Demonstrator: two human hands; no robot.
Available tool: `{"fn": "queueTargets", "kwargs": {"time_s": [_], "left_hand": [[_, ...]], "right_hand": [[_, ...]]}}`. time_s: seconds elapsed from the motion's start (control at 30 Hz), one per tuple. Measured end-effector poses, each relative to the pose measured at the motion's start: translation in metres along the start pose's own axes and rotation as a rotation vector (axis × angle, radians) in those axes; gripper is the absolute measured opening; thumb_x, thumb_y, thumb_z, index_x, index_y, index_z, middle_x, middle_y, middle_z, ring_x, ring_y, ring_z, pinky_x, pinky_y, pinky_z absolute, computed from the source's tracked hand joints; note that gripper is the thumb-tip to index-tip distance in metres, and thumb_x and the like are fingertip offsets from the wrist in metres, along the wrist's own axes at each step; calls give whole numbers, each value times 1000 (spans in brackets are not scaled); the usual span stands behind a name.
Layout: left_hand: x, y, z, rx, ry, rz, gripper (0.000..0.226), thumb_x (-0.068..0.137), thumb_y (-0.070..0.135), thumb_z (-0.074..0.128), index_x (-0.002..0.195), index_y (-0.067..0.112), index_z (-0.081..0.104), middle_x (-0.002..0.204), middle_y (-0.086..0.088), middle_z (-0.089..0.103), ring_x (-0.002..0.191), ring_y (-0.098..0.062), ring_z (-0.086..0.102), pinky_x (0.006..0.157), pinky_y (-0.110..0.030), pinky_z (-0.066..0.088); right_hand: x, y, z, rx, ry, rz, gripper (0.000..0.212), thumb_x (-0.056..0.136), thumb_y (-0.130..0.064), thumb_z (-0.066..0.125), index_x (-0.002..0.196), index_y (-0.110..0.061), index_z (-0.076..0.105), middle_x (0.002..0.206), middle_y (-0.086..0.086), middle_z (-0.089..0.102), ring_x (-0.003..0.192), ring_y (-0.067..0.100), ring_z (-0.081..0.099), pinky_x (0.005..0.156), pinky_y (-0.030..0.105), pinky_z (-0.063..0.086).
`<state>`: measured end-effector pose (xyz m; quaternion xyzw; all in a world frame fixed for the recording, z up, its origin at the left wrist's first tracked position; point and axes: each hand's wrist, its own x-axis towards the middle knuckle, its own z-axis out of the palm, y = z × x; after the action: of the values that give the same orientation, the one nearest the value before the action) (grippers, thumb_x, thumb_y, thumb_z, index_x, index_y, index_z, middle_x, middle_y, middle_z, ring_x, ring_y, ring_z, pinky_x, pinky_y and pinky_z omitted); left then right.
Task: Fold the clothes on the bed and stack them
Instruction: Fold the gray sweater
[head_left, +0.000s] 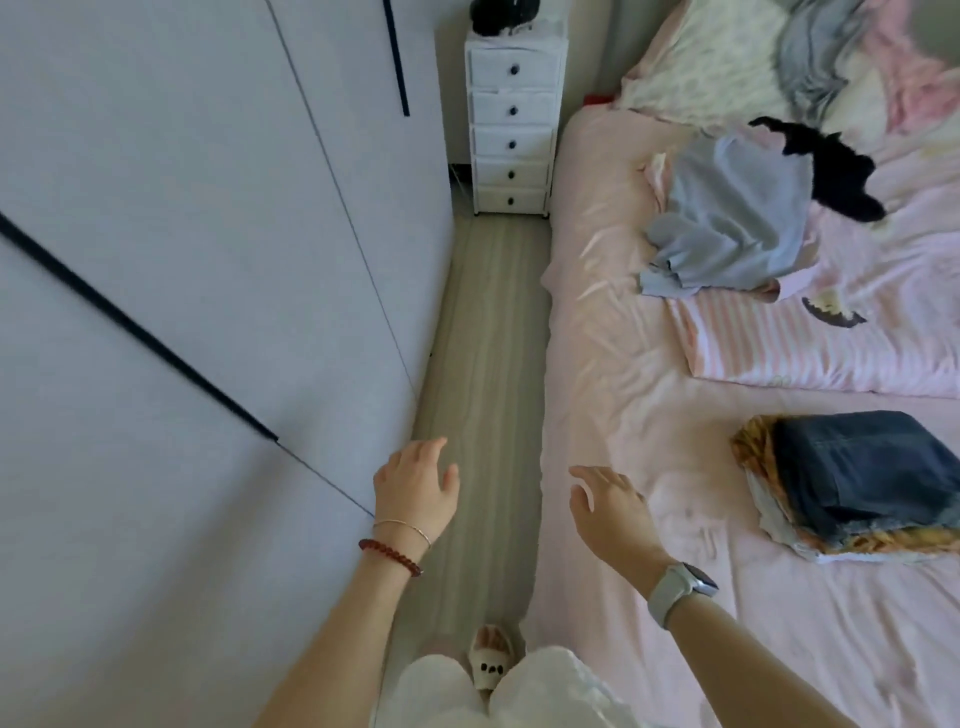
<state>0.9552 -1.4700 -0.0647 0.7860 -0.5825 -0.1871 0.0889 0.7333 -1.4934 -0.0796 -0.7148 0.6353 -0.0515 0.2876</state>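
A stack of folded clothes (852, 483) lies on the pink bed (623, 364) at the right, dark blue jeans on top of an orange patterned piece. Farther up the bed sits a loose heap: a grey-blue garment (737, 213), a black one (831, 166) behind it, and a pale pink piece (655, 174) under them. My left hand (415, 483) hovers over the floor beside the bed, fingers relaxed and holding nothing. My right hand (610, 512) is above the bed's near edge, fingers spread and relaxed, left of the stack and apart from it.
A folded pink striped quilt (810, 343) lies between heap and stack. Pillows and bunched bedding (779, 57) fill the head of the bed. A white drawer tower (511, 124) stands at the end of the narrow floor strip (483, 338). White wardrobe doors (182, 260) line the left.
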Motion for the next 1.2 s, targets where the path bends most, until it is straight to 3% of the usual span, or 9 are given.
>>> {"fn": "queueTargets", "kwargs": {"time_s": [0.2,0.47,0.63,0.77,0.97,1.1,1.2], "left_hand": [[142,59,-17,20,-61,182,41,95,31,42,135,20,43,133,-2,49,122,-23,43,99,-35,32],[342,124,-2,-3,-218,377,41,95,29,44,134,19,45,132,-3,49,122,-21,45,99,-36,38],[466,183,-3,-7,-309,491,41,95,27,46,134,16,45,136,-3,46,125,-20,43,101,-34,36],[541,246,18,23,-408,582,41,93,25,48,133,14,46,135,-5,46,124,-21,44,97,-29,35],[625,324,97,111,-618,670,49,91,20,51,138,12,38,140,-9,37,129,-25,37,105,-31,31],[682,366,159,236,-633,726,61,89,19,50,144,17,23,148,-5,23,131,-26,30,105,-32,29],[722,395,200,297,-596,803,74,90,26,54,148,23,9,154,-5,7,135,-28,20,105,-34,30]], "right_hand": [[103,7,-50,60,134,150,37,95,-22,40,130,-19,51,131,2,53,122,23,44,101,33,31],[264,35,-90,143,153,398,39,96,-24,36,135,-23,44,139,1,45,128,22,40,105,35,31],[351,47,-126,234,213,547,40,96,-26,38,137,-24,41,138,-1,45,117,19,51,94,28,40],[402,76,-148,284,279,663,43,96,-26,41,138,-22,39,139,0,44,123,20,46,92,28,40],[478,163,-158,169,268,753,52,93,-21,43,143,-21,29,142,0,36,130,22,34,101,32,33],[529,234,-158,-14,215,790,64,92,-28,46,147,-25,14,152,3,19,140,21,17,109,34,21],[559,282,-161,-92,217,823,76,93,-35,46,148,-31,-7,157,8,-2,144,28,-2,114,42,7]]}}
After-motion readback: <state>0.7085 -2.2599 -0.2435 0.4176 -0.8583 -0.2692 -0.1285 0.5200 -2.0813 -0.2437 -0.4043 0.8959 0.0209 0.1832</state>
